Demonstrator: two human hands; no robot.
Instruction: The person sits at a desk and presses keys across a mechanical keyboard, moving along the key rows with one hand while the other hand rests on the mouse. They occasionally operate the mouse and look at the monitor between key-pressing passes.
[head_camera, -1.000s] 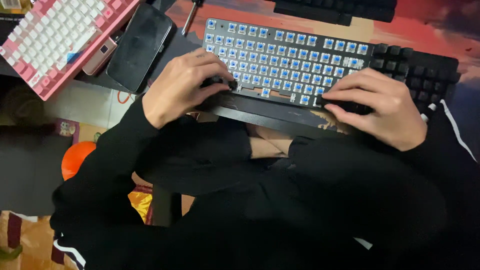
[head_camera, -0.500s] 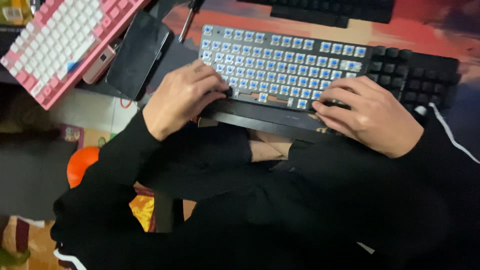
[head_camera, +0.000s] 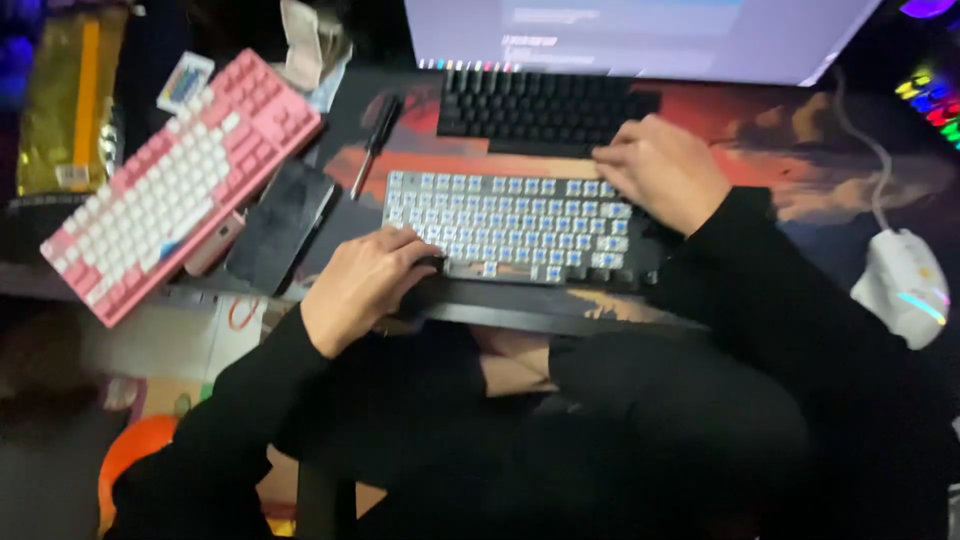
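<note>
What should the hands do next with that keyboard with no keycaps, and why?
Probably bring the right hand back down to grip the bare-switch keyboard, because only the left hand holds its front-left corner, while the right rests at its far right edge by the black keyboard.

Your tabletop, under a printed mat, carries: capless keyboard, black keyboard behind it, pink keyboard and dark phone left, white mouse right.

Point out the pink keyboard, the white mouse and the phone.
pink keyboard (head_camera: 180, 185), head view, middle of its white keys
white mouse (head_camera: 903, 283), head view, top shell
phone (head_camera: 282, 225), head view, centre of its dark screen
</note>
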